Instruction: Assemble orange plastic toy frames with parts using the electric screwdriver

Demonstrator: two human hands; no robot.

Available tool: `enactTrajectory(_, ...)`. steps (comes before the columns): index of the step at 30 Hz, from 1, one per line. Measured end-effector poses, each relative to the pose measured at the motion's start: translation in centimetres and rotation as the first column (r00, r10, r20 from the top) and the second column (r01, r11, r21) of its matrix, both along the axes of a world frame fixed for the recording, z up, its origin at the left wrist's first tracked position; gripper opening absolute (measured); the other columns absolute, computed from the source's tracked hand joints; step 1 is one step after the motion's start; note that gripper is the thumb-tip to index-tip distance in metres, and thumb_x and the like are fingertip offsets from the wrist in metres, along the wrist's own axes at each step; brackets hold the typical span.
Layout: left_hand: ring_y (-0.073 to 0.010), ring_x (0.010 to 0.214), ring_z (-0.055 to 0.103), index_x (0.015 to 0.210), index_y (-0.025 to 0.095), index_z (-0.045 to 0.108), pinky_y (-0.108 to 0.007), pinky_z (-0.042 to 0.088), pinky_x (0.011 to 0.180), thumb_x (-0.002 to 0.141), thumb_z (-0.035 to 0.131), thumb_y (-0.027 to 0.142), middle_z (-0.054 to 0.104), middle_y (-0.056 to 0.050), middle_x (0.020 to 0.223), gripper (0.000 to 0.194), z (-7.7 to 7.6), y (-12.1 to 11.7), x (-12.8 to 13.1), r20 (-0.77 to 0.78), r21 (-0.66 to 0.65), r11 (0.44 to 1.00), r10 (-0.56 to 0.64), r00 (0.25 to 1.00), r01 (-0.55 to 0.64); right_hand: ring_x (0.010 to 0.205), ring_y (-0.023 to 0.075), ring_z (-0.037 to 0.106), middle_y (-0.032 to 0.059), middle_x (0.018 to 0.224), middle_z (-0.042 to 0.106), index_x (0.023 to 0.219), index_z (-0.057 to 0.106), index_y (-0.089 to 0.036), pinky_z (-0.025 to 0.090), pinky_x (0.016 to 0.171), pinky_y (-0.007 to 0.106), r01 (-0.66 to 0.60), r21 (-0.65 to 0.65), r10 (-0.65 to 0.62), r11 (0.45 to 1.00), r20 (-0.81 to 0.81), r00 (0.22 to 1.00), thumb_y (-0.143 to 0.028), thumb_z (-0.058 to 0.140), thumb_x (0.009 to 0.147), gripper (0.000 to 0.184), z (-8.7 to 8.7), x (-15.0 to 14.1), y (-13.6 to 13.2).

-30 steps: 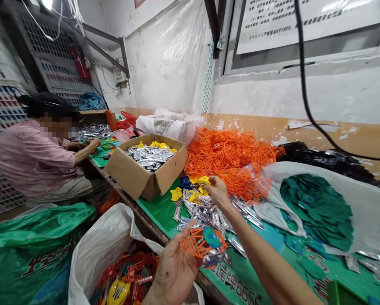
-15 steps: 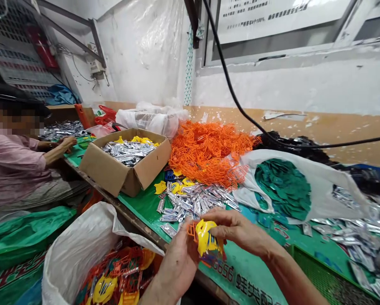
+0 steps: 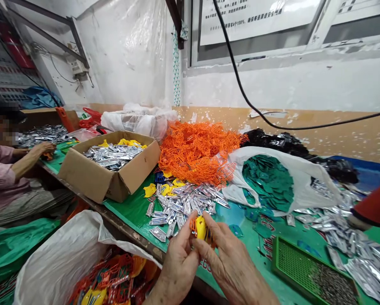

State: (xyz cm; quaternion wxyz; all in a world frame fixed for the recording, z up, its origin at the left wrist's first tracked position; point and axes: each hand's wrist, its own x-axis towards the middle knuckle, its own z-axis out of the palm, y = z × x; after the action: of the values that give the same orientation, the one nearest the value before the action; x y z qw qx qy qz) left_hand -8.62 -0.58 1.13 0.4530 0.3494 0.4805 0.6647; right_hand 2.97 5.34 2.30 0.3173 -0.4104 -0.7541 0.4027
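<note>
My left hand [image 3: 181, 262] and my right hand [image 3: 232, 264] are close together above the front edge of the table. Both are closed around a yellow and orange plastic part [image 3: 200, 227], with the yellow piece facing up and orange lattice showing on its left. Fingers hide much of it. Just beyond the hands lies a pile of flat silver metal pieces [image 3: 188, 203], with a few yellow plastic pieces [image 3: 150, 190] at its left edge. Below and left of my left hand, a white sack [image 3: 58, 258] holds similar orange and yellow parts.
A cardboard box [image 3: 85, 178] of silver and yellow pieces stands left, near a seated person [image 3: 6, 169]. Orange lattice pieces [image 3: 199, 148] are heaped behind. A white bag [image 3: 307, 178] holds green pieces [image 3: 268, 182]. A green tray [image 3: 293, 264] contains small metal bits [image 3: 332, 281].
My right hand has drawn in beside the left, and the plastic part has been turned so less yellow shows. The view has swung right, bringing in more of a red cylindrical object.
</note>
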Motion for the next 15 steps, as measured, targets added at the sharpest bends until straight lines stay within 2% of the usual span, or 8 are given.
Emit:
enactTrajectory(3, -0.0289, 0.136, 0.045, 0.136, 0.020, 0.057, -0.039, 0.033, 0.116, 0.075, 0.070, 0.006, 0.053, -0.009, 0.145, 0.063, -0.3, -0.1, -0.2, -0.260, 0.036, 0.999, 0.042, 0.965, -0.034, 0.091, 0.0261, 0.061, 0.0065, 0.102, 0.068, 0.125, 0.065, -0.029, 0.049, 0.084, 0.039, -0.041, -0.137, 0.028, 0.990, -0.098, 0.995, -0.055, 0.064, 0.078, 0.053, 0.8, 0.3, -0.1)
enactTrajectory(5, -0.0295, 0.138, 0.042, 0.139, 0.022, 0.054, -0.043, 0.028, 0.119, 0.075, 0.066, 0.001, 0.050, -0.009, 0.147, 0.069, -0.8, -0.1, -0.4, -0.442, 0.125, 0.992, 0.069, 0.894, -0.014, 0.087, 0.0230, 0.062, 0.0046, 0.097, 0.069, 0.123, 0.065, -0.026, 0.049, 0.082, 0.036, -0.140, -0.253, 0.077, 0.957, -0.245, 0.966, -0.052, 0.066, 0.078, 0.052, 1.0, 0.4, -0.1)
enactTrajectory(7, -0.0301, 0.139, 0.041, 0.143, 0.023, 0.048, -0.047, 0.026, 0.119, 0.076, 0.058, -0.003, 0.048, -0.010, 0.148, 0.072, -1.3, -0.1, -0.6, -0.590, 0.215, 0.974, 0.077, 0.804, 0.064, 0.086, 0.0202, 0.063, 0.0029, 0.096, 0.070, 0.120, 0.064, -0.025, 0.050, 0.082, 0.033, -0.238, -0.348, 0.078, 0.907, -0.417, 0.906, -0.048, 0.071, 0.077, 0.050, 0.8, 0.7, 0.0)
enactTrajectory(9, -0.0301, 0.140, 0.039, 0.147, 0.024, 0.039, -0.049, 0.027, 0.119, 0.078, 0.051, -0.006, 0.045, -0.011, 0.150, 0.077, -1.8, -0.1, -0.7, -0.699, 0.259, 0.954, 0.076, 0.712, 0.152, 0.091, 0.0200, 0.065, 0.0031, 0.100, 0.072, 0.117, 0.065, -0.025, 0.050, 0.086, 0.034, -0.269, -0.413, 0.011, 0.870, -0.529, 0.848, -0.044, 0.076, 0.072, 0.050, 0.2, 1.0, -0.1)
enactTrajectory(11, -0.0294, 0.141, 0.037, 0.151, 0.025, 0.029, -0.049, 0.028, 0.118, 0.078, 0.045, -0.009, 0.039, -0.010, 0.153, 0.082, -2.2, 0.0, -0.7, -0.769, 0.276, 0.939, 0.088, 0.633, 0.205, 0.095, 0.0222, 0.066, 0.0054, 0.105, 0.073, 0.114, 0.066, -0.025, 0.051, 0.087, 0.036, -0.244, -0.473, -0.086, 0.847, -0.574, 0.814, -0.042, 0.083, 0.065, 0.055, -0.5, 1.6, -0.1)
enactTrajectory(13, -0.0287, 0.142, 0.035, 0.153, 0.027, 0.024, -0.048, 0.030, 0.117, 0.078, 0.042, -0.010, 0.036, -0.009, 0.155, 0.085, -2.5, 0.0, -0.5, -0.805, 0.299, 0.925, 0.112, 0.583, 0.235, 0.095, 0.0245, 0.067, 0.0079, 0.107, 0.073, 0.111, 0.066, -0.023, 0.053, 0.086, 0.038, -0.211, -0.524, -0.179, 0.825, -0.597, 0.782, -0.040, 0.087, 0.057, 0.060, -1.3, 2.3, -0.2)
enactTrajectory(15, -0.0284, 0.142, 0.035, 0.152, 0.028, 0.026, -0.049, 0.030, 0.117, 0.078, 0.040, -0.011, 0.035, -0.009, 0.156, 0.085, -2.7, 0.0, -0.3, -0.816, 0.339, 0.902, 0.140, 0.561, 0.268, 0.094, 0.0250, 0.068, 0.0085, 0.106, 0.074, 0.107, 0.067, -0.023, 0.053, 0.084, 0.039, -0.178, -0.555, -0.247, 0.813, -0.605, 0.757, -0.038, 0.089, 0.053, 0.061, -2.0, 2.9, -0.3)
